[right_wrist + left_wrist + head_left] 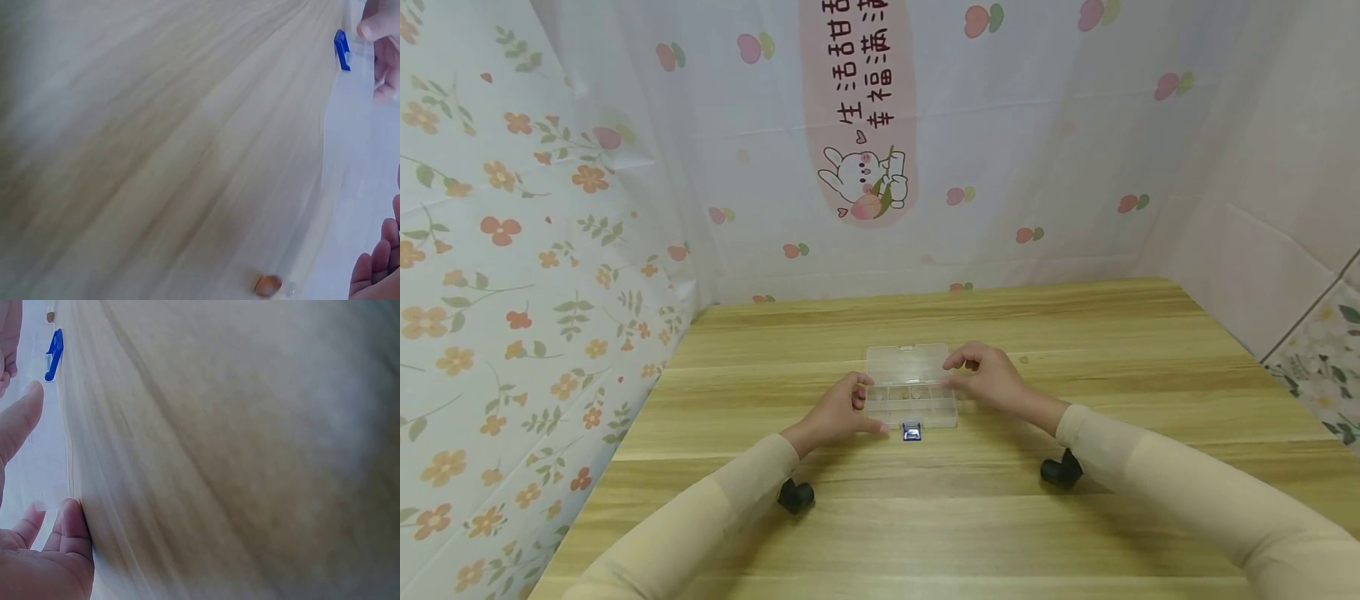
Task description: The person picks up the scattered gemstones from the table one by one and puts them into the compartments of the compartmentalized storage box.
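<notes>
A clear plastic compartment box (917, 408) lies on the table with its transparent lid (904, 364) folded back. At its front edge sits a blue latch (912, 437), also visible in the left wrist view as a blue latch (55, 355). My left hand (842, 407) grips the box's left end, thumb at the front corner and fingers further back. At the opposite end, my right hand (988, 379) holds the right edge near the hinge with thumb and index finger; the exact contact is partly hidden. Small pieces (915, 392) lie in the rear compartments, too small to identify.
A small amber-brown bead-like piece (269, 285) lies on the wooden table (925, 517) beyond the right hand. Black wrist mounts (796, 497) hang below both sleeves. A patterned curtain (1022, 167) stands behind the table, and a floral one (512, 275) at the left.
</notes>
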`<state>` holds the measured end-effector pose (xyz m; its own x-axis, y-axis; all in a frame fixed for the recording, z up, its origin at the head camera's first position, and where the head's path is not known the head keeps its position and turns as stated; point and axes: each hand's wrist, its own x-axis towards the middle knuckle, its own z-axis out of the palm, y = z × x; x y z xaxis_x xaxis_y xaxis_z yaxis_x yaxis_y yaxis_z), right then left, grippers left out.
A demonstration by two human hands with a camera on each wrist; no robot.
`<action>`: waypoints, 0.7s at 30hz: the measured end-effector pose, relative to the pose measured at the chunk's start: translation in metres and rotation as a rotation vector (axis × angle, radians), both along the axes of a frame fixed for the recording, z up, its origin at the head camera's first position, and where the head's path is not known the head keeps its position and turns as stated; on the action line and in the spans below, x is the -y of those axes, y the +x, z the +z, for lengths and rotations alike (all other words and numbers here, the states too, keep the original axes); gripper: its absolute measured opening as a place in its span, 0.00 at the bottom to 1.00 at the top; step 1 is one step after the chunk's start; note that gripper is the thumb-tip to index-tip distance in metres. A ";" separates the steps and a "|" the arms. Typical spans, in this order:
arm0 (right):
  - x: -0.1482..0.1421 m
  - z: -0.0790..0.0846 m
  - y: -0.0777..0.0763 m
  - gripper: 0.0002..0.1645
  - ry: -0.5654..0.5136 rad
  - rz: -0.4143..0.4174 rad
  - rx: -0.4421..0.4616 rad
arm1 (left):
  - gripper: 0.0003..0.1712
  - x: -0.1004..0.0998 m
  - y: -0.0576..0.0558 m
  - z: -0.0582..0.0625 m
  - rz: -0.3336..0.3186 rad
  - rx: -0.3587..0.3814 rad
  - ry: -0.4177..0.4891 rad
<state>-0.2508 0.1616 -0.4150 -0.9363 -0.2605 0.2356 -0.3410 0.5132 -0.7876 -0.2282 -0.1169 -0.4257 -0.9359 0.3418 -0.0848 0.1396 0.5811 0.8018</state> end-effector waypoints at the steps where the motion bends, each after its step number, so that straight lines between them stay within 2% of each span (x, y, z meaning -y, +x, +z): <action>1: -0.002 0.001 0.000 0.11 -0.001 -0.007 -0.003 | 0.43 0.000 0.000 0.000 0.003 -0.001 -0.001; 9: -0.018 0.003 0.003 0.10 0.001 -0.047 -0.012 | 0.43 0.001 -0.001 -0.001 0.012 0.002 -0.009; 21: -0.048 0.008 0.015 0.16 0.004 -0.017 0.024 | 0.44 0.000 -0.001 -0.001 0.012 0.002 -0.017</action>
<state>-0.2361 0.2099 -0.4069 -0.9459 -0.2454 0.2122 -0.3134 0.5221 -0.7932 -0.2292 -0.1167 -0.4265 -0.9398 0.3289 -0.0925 0.1306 0.5961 0.7922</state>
